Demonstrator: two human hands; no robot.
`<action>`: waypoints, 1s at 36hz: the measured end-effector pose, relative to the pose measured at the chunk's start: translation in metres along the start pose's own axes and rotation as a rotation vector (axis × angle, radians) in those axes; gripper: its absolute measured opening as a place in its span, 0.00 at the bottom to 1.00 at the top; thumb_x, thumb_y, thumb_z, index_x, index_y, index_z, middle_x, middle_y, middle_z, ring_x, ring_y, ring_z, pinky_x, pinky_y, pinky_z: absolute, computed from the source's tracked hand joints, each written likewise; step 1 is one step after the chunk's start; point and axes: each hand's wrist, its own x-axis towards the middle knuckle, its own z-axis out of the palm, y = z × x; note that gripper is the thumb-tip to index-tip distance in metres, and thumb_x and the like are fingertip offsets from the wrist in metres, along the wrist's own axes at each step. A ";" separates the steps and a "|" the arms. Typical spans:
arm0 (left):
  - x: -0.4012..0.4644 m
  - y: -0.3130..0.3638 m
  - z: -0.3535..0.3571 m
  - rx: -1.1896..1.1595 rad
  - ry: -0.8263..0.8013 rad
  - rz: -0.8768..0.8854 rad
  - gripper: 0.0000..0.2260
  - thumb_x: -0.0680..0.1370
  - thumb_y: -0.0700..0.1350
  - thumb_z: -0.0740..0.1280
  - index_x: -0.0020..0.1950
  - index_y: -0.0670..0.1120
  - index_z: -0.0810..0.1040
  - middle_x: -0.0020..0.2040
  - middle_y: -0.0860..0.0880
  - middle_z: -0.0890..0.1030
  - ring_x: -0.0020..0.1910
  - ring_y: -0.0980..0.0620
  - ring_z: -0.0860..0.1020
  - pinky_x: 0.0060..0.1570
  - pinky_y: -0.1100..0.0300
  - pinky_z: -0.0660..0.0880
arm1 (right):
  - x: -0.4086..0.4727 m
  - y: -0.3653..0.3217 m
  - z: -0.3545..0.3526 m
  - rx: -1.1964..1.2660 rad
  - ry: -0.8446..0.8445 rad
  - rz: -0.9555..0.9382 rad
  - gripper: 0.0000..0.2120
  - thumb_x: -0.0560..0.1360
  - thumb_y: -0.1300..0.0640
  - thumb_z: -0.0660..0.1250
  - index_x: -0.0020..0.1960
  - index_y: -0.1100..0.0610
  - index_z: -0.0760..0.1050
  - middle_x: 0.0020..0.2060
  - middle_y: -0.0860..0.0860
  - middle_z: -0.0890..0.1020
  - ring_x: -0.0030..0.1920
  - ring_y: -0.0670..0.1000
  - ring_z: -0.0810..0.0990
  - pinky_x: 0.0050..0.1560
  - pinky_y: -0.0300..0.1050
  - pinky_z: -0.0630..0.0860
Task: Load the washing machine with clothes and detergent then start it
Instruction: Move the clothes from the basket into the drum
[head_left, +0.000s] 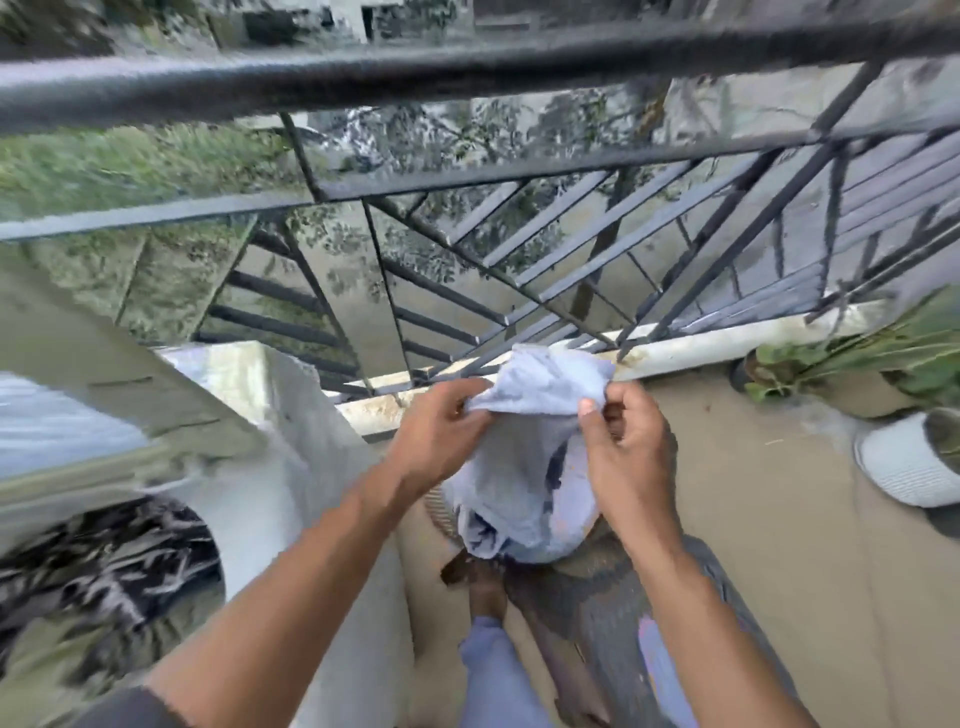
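Left hand: the left hand (441, 426) pinches the upper left edge of a pale blue garment (524, 467), fingers curled over the cloth, thumb side toward the fabric.
Right hand: the right hand (626, 447) pinches the upper right edge of the same garment, thumb and forefinger closed on a fold, the other fingers curled behind it.
Garment: it hangs between the two hands, bunched at the top and drooping in a soft pouch with a darker patch near its right side; it is held in the air above the balcony floor (779, 571), just right of the washing machine.
Washing machine: the white washing machine (311, 467) stands at the left edge of the floor, its top opening (104, 571) showing dark patterned clothes already inside; its raised lid (78, 415) is blurred.
Laundry basket: below the garment a woven basket (613, 613) sits on the floor with cloth in it; details are smeared by motion.
Leg and foot: a foot (485, 592) and a blue trouser leg (493, 675) show beside the basket, next to the machine's front.
Railing: a black metal railing (467, 78) runs along the far edge of the floor, set on a pale curb (727, 343), with greenery seen through it.
Pots: a potted plant (789, 364) stands at the far right corner by the curb; a white ribbed pot (904, 467) lies nearer, at the right edge.
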 end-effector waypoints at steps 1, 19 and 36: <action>-0.010 0.012 -0.009 0.015 -0.009 0.048 0.10 0.77 0.51 0.64 0.52 0.58 0.84 0.39 0.60 0.83 0.38 0.61 0.79 0.42 0.56 0.77 | -0.006 -0.010 -0.008 -0.012 0.011 -0.015 0.03 0.81 0.54 0.69 0.49 0.50 0.76 0.40 0.47 0.83 0.42 0.51 0.82 0.46 0.53 0.80; -0.149 0.181 -0.136 -0.427 0.169 0.368 0.09 0.85 0.37 0.63 0.57 0.37 0.83 0.51 0.30 0.83 0.46 0.31 0.85 0.46 0.31 0.82 | -0.110 -0.042 -0.011 -0.116 -0.119 -0.071 0.51 0.65 0.37 0.80 0.79 0.50 0.59 0.72 0.53 0.72 0.71 0.55 0.73 0.69 0.58 0.75; -0.230 0.093 -0.225 -0.656 0.388 0.185 0.11 0.87 0.44 0.62 0.61 0.43 0.82 0.50 0.40 0.85 0.47 0.42 0.84 0.50 0.43 0.84 | -0.105 -0.137 -0.023 0.666 -0.437 0.273 0.12 0.82 0.53 0.62 0.59 0.53 0.82 0.54 0.57 0.85 0.51 0.56 0.83 0.49 0.55 0.80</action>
